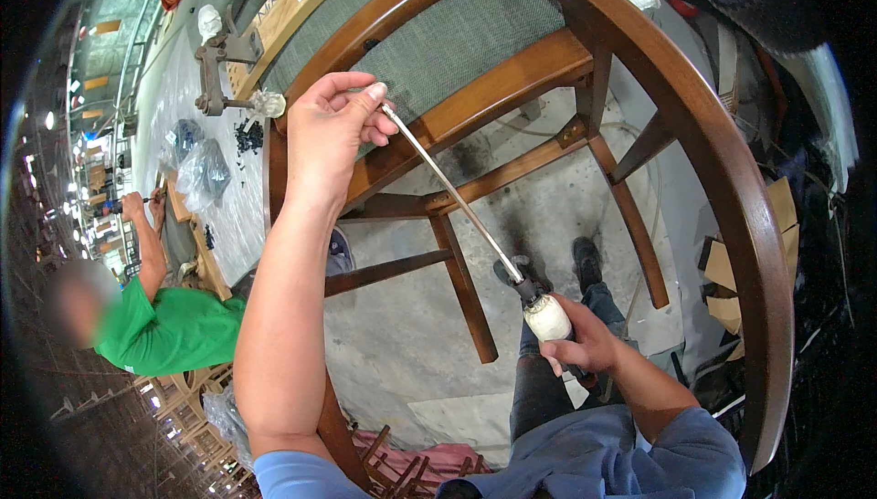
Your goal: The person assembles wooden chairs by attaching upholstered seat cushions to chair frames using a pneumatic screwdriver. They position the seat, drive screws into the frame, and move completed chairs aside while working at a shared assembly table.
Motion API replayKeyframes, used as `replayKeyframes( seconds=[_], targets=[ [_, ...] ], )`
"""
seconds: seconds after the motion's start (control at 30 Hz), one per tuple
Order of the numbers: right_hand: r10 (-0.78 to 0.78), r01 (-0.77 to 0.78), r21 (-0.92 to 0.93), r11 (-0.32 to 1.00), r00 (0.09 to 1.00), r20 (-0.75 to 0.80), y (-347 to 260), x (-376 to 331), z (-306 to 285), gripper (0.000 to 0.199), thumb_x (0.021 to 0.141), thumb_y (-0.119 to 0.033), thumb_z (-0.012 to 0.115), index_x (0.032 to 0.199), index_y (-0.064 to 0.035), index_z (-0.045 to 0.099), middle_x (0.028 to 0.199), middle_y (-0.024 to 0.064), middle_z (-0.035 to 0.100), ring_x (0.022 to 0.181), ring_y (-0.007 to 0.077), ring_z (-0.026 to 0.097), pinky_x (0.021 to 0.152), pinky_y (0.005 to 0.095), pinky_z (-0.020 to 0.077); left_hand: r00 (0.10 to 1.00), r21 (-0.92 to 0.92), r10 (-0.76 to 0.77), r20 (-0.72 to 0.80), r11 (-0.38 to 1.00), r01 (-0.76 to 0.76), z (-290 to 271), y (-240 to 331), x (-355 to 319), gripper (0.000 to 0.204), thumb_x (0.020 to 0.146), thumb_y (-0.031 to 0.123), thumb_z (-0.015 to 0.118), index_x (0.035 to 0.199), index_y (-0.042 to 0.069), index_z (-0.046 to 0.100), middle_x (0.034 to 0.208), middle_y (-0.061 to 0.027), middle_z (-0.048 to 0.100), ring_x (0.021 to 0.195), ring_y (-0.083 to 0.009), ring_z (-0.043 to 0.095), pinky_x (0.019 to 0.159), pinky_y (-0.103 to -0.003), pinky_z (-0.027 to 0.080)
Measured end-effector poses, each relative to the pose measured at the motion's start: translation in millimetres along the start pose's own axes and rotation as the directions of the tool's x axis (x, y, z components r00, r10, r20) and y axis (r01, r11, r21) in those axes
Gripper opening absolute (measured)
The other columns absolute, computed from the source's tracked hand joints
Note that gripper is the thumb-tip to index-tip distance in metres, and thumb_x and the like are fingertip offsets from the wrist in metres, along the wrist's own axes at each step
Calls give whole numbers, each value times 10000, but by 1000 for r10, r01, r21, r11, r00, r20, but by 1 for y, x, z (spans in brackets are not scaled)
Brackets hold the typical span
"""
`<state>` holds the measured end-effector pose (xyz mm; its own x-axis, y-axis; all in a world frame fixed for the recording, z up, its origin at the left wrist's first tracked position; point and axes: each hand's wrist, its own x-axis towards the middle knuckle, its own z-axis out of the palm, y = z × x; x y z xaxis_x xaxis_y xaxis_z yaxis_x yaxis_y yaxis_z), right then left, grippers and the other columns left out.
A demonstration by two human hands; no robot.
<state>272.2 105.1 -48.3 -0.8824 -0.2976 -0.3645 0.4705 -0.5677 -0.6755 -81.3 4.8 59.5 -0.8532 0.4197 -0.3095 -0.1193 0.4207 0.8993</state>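
My right hand grips a power screwdriver with a whitish wrapped body, low and in front of my torso. Its long thin metal bit points up and to the left. At the bit's tip, my left hand has thumb and fingers closed in a pinch. Whatever is between those fingers is too small to make out. Just beyond my left hand is a dark brown wooden chair, tipped over, with a grey-green fabric panel. Its curved rail sweeps round to my right.
A clamp with wrapped ends stands at the bench's left. Small black parts and plastic bags lie on the plastic-covered bench. A co-worker in a green shirt works at left. Cardboard is at right.
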Motion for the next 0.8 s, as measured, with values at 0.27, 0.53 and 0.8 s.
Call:
replayKeyframes(
  seconds=[0.27, 0.53, 0.8],
  targets=[
    [67, -67, 87, 994, 998, 8, -3, 2, -5, 393, 861, -164, 686, 1147, -10, 465, 725, 72, 614, 530, 149, 616, 510, 284, 513, 1000, 69, 5, 18, 998, -6, 2, 1, -1, 243, 930, 48, 668, 1141, -47, 592, 845, -123, 694, 624, -115, 633, 534, -218, 464],
    [-38, -318, 776, 544, 915, 401, 18, 10, -7, 476, 828, -247, 715, 1131, 44, 493, 656, 122, 559, 474, 233, 571, 440, 360, 458, 1000, 79, -7, 27, 997, 5, -1, -4, -2, 379, 927, 150, 696, 1245, -23, 581, 870, -94, 709, 651, -101, 616, 576, -231, 465],
    [1, -56, 416, 908, 991, 132, 42, 47, 26, 406, 870, -254, 665, 1137, -12, 477, 729, 107, 584, 532, 197, 589, 510, 341, 496, 804, 762, 565, 187, 433, -481, 24, -18, -17, 500, 855, 212, 730, 1274, -5, 566, 1358, -255, 509, 1311, -395, 458, 1081, -478, 403]
  ],
)
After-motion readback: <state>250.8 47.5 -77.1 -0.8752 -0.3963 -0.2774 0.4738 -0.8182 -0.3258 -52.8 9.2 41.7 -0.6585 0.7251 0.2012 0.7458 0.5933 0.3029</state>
